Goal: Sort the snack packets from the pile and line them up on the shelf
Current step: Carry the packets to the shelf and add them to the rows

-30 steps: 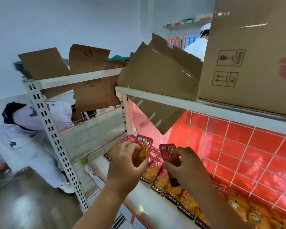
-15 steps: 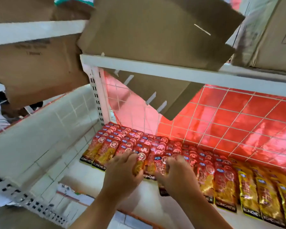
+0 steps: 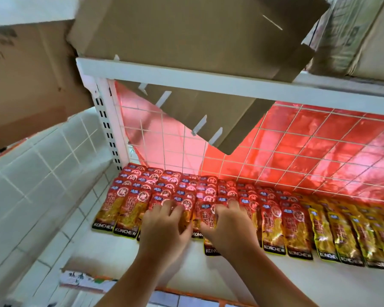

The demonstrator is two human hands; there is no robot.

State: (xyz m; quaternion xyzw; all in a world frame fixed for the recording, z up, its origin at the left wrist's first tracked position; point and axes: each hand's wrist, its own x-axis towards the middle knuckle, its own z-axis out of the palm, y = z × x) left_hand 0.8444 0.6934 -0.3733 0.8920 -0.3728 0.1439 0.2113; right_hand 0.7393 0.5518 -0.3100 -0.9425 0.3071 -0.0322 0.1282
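Note:
Rows of red snack packets [image 3: 129, 207] lie overlapped on the white shelf board [image 3: 186, 273], with yellow-gold packets [image 3: 341, 235] continuing to the right. My left hand [image 3: 164, 229] is down on the front row, fingers and thumb round one red packet [image 3: 186, 218]. Beside it, my right hand [image 3: 228, 227] lies over another red packet [image 3: 210, 249], thumb on its left edge. That packet's lower end sticks out ahead of the row. Both hands hide the packets under them.
A white wire grid [image 3: 297, 151] with red foil behind it closes the back. Cardboard boxes [image 3: 186, 29] sit on the upper shelf, and a cardboard flap [image 3: 197, 120] hangs into the opening. A perforated upright post [image 3: 106, 120] and a white tiled wall [image 3: 31, 185] stand at the left.
Both hands carried a red packet each from above the shelf down onto the front row. My view has swung closer and to the right, along the shelf.

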